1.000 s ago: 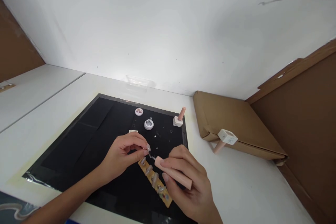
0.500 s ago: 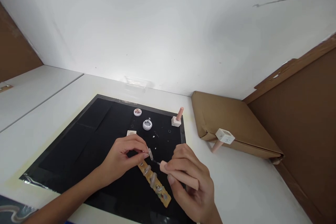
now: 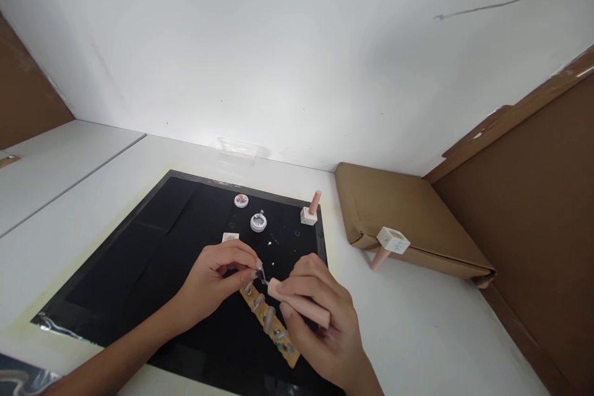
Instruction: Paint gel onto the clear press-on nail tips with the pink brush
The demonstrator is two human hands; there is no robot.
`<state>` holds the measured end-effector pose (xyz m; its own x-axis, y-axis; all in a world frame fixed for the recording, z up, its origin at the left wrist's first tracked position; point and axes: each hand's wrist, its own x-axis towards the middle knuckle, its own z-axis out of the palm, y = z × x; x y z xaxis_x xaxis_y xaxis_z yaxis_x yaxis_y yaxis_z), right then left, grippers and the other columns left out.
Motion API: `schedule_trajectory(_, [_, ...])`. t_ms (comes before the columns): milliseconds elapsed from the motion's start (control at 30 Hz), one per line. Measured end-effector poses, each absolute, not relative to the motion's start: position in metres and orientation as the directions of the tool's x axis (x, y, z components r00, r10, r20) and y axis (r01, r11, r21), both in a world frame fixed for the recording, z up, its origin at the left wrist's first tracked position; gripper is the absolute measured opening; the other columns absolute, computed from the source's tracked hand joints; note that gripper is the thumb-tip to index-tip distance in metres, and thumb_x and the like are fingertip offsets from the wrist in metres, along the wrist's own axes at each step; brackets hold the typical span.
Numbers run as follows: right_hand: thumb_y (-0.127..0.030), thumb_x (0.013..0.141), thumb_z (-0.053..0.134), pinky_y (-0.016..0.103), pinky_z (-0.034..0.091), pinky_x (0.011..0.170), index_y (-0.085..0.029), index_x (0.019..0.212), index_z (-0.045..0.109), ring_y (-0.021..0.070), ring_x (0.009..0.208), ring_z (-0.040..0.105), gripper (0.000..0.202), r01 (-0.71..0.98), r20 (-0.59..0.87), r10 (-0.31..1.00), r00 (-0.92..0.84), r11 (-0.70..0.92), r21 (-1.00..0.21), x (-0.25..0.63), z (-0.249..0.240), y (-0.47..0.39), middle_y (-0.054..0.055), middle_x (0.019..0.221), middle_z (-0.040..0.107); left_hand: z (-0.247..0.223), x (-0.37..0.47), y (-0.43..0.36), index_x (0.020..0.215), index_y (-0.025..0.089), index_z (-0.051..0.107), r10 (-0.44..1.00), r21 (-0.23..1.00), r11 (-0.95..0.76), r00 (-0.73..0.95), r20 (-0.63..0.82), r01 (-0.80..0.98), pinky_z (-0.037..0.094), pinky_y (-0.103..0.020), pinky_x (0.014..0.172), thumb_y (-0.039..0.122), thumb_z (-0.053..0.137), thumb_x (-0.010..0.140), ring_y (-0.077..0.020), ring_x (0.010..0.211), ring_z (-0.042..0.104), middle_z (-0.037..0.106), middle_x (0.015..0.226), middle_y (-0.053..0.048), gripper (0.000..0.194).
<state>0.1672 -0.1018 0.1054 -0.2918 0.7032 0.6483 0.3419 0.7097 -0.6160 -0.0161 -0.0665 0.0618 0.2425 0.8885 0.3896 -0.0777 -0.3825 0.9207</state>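
Note:
My left hand (image 3: 216,275) pinches a small translucent false nail (image 3: 262,272) between thumb and fingertips. In my right hand (image 3: 327,325) is a nail polish brush (image 3: 301,305), held by its long peach cap-handle, its tip at the false nail. Whether the bristles touch it is too small to tell. Below the hands lies a yellowish strip (image 3: 291,356) bearing several clear false nails (image 3: 268,319) on small stands. A white square polish bottle (image 3: 231,237) is partly hidden behind my left hand.
On the black mat (image 3: 153,247) are a small white jar (image 3: 258,223), a round lid (image 3: 241,200) and a capped polish bottle (image 3: 309,216). Another bottle (image 3: 393,240) leans upside down against a brown cardboard box (image 3: 413,210) at the right. A white wall (image 3: 278,62) rises behind.
My right hand has moved left with the brush, bringing its tip closer to the false nail. My left hand keeps its pinch, and the false nail looks slightly turned. The view has shifted a little.

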Motion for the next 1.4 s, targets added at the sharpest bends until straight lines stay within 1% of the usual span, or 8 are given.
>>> schedule_trajectory(100, [-0.004, 0.075, 0.053, 0.031, 0.042, 0.059, -0.021, 0.082, 0.059, 0.0151, 0.062, 0.052, 0.019, 0.292, 0.642, 0.72, -0.263, 0.694, -0.658, 0.166, 0.105, -0.102, -0.001, 0.066, 0.056, 0.061, -0.015, -0.067, 0.075, 0.02, 0.076, 0.902, 0.934, -0.321, 0.251, 0.353, -0.159, 0.053, -0.017, 0.058, 0.003, 0.069, 0.073, -0.0123, 0.066, 0.066, 0.073, 0.076, -0.004, 0.018])
schedule_trajectory(200, [-0.006, 0.079, 0.054, 0.029, 0.042, 0.056, -0.022, 0.091, 0.061, 0.0161, 0.066, 0.054, 0.022, 0.31, 0.611, 0.765, -0.201, 0.642, -0.701, 0.167, 0.104, -0.103, 0.002, 0.073, 0.06, 0.06, -0.015, -0.068, 0.075, 0.022, 0.077, 0.906, 0.937, -0.291, 0.259, 0.335, -0.193, 0.053, -0.017, 0.059, 0.003, 0.07, 0.072, -0.0118, 0.066, 0.066, 0.073, 0.077, -0.003, 0.02])
schedule_trajectory(333, [-0.008, 0.078, 0.054, 0.032, 0.042, 0.059, -0.022, 0.082, 0.06, 0.016, 0.062, 0.052, 0.016, 0.276, 0.605, 0.751, -0.263, 0.66, -0.699, 0.168, 0.102, -0.104, 0.0, 0.066, 0.059, 0.059, -0.016, -0.068, 0.075, 0.023, 0.078, 0.911, 0.94, -0.275, 0.259, 0.322, -0.201, 0.053, -0.017, 0.06, 0.004, 0.071, 0.072, -0.0123, 0.068, 0.067, 0.074, 0.077, -0.002, 0.02])
schedule_trajectory(500, [-0.011, 0.082, 0.054, 0.028, 0.041, 0.055, -0.022, 0.086, 0.061, 0.0159, 0.065, 0.053, 0.013, 0.275, 0.576, 0.804, -0.15, 0.593, -0.757, 0.166, 0.102, -0.104, 0.002, 0.072, 0.059, 0.057, -0.014, -0.068, 0.073, 0.021, 0.077, 0.916, 0.942, -0.258, 0.258, 0.309, -0.213, 0.053, -0.019, 0.057, 0.014, 0.074, 0.074, -0.0134, 0.066, 0.067, 0.074, 0.076, -0.004, 0.008])
schedule_trajectory(667, [-0.012, 0.08, 0.056, 0.031, 0.042, 0.059, -0.021, 0.076, 0.061, 0.0145, 0.059, 0.052, 0.011, 0.156, 0.595, 0.754, -0.278, 0.646, -0.747, 0.169, 0.102, -0.105, -0.001, 0.061, 0.06, 0.06, -0.014, -0.068, 0.07, 0.017, 0.076, 0.929, 0.945, -0.247, 0.224, 0.293, -0.213, 0.055, -0.023, 0.058, 0.029, 0.075, 0.074, -0.0163, 0.067, 0.067, 0.074, 0.075, -0.007, 0.012])
schedule_trajectory(933, [-0.026, 0.087, 0.06, 0.025, 0.045, 0.055, -0.027, 0.102, 0.067, 0.0139, 0.067, 0.059, 0.016, 0.059, 0.499, 0.833, 0.241, 0.5, -0.864, 0.184, 0.094, -0.1, 0.002, 0.081, 0.065, 0.067, -0.014, -0.081, 0.078, 0.014, 0.074, 0.968, 0.979, -0.172, 0.166, 0.189, -0.112, 0.057, -0.025, 0.058, 0.035, 0.071, 0.077, -0.0148, 0.06, 0.065, 0.073, 0.071, -0.006, 0.022])
schedule_trajectory(1100, [-0.029, 0.089, 0.058, 0.027, 0.047, 0.055, -0.026, 0.103, 0.07, 0.0128, 0.06, 0.057, 0.018, 0.055, 0.473, 0.851, 0.23, 0.473, -0.879, 0.201, 0.086, -0.117, 0.001, 0.072, 0.065, 0.051, -0.014, -0.119, 0.074, 0.017, 0.074, 0.94, 0.95, -0.311, 0.136, 0.312, -0.023, 0.055, -0.022, 0.061, 0.026, 0.067, 0.081, -0.0165, 0.072, 0.067, 0.071, 0.082, -0.007, 0.013])
schedule_trajectory(1400, [-0.046, 0.082, 0.063, 0.027, 0.051, 0.053, -0.018, 0.093, 0.073, 0.0149, 0.057, 0.058, 0.032, 0.125, 0.17, 0.939, 0.298, 0.138, -0.983, 0.213, 0.039, -0.166, 0.005, 0.071, 0.065, -0.013, 0.034, -0.184, 0.082, 0.019, 0.072, 0.86, 0.806, -0.499, 0.068, 0.505, 0.319, 0.049, -0.024, 0.059, 0.022, 0.054, 0.09, -0.015, 0.064, 0.059, 0.064, 0.072, -0.006, 0.019])
